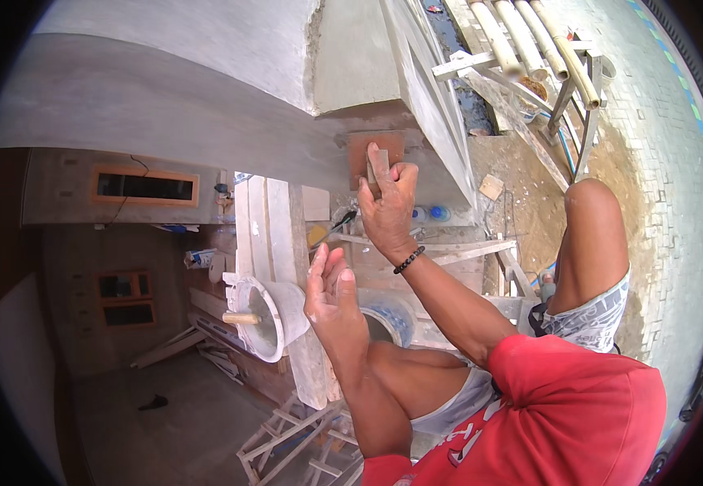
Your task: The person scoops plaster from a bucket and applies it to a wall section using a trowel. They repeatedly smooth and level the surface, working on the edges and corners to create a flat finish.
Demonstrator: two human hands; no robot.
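My right hand [389, 202] is raised, its fingers wrapped round the handle of a small reddish-brown plastering float [359, 151]. The float's flat face lies against the smooth grey plaster of a beam [206, 101], near its right-hand corner. Lower and to the left, my left hand [335, 296] is in the air with its fingers stretched upward and slightly bent, holding nothing visible. Just left of that hand stands a white plaster-smeared bucket [293, 312]. A tool's wooden handle [242, 318] sticks out over the bucket's rim.
Long pale planks [258, 231] run beneath the beam beside my knees. A second bucket [400, 316] stands behind my left wrist. Wooden trestles [286, 441] are below; bamboo poles [521, 36] rest on a frame at upper right. A blue-capped bottle [439, 213] lies near the wall.
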